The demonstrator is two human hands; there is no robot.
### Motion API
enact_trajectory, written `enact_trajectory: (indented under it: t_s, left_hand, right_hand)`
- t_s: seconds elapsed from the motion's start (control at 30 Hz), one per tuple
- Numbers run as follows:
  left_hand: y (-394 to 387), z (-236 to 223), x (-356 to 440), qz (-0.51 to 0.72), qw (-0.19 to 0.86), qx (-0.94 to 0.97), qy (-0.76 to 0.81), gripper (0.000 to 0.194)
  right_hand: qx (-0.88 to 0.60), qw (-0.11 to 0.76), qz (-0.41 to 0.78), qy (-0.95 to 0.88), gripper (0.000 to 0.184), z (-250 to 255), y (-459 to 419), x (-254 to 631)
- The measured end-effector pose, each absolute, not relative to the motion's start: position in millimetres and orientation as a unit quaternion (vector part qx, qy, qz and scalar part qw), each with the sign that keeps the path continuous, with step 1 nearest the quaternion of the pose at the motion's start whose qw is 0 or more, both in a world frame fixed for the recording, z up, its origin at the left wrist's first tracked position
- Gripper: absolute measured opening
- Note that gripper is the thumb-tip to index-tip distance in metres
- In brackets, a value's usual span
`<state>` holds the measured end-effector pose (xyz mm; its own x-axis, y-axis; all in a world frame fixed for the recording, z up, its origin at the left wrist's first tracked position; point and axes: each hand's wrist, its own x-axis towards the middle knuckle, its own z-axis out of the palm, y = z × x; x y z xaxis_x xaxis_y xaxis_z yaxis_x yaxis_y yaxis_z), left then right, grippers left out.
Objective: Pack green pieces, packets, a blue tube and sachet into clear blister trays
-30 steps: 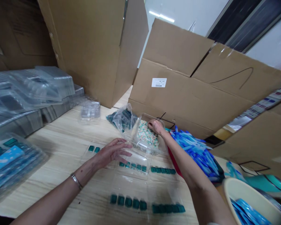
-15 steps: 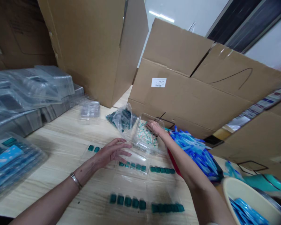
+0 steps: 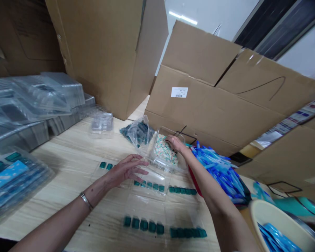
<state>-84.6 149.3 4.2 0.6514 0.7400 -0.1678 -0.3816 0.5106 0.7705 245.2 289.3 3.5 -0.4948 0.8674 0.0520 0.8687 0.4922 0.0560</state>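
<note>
Head-cam shot from a packing table. The left hand [image 3: 126, 170] is open with the fingers fanned, resting on a clear plastic blister tray [image 3: 152, 176], with a bracelet [image 3: 86, 202] on the wrist. The right hand [image 3: 175, 143] reaches into a clear plastic box [image 3: 168, 148], fingers curled against a speckled white, green and orange mix [image 3: 164, 152]. I can't tell if it's pinching anything.

Progress-wise, the clear trays in front hold neat rows of teal pieces: a near row [image 3: 144, 224], another to its right [image 3: 188, 232], and a middle row [image 3: 149, 187] with one more beside it [image 3: 182, 189]. The far-left spot shows just two teal pieces [image 3: 106, 166], so that row looks short, though I can't tell what's under the hand. More teal pieces sit in a clear plastic bag [image 3: 138, 132] at the far side. A loaded tray stack [image 3: 13, 178] sits near-left, and a tall pile of empty clear trays [image 3: 36, 96] sits behind it.

The table [image 3: 68, 162] has a pale wood grain. To the right is a heap of blue plastic packets [image 3: 220, 171], and near-right a cream basin [image 3: 265, 217] holds more blue. Big cardboard boxes [image 3: 105, 52] stand along the far edge, one with a white label [image 3: 179, 92].
</note>
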Motion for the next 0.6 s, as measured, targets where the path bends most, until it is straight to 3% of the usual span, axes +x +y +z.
enact_trajectory:
  t_s: [0.6]
  left_hand:
    - [149.9,1.3,-84.7,0.337,0.837,0.356,0.242,0.034]
  right_hand:
    - [-0.558,0.109,0.047,-0.821,0.026,3.6,288.4,244.2]
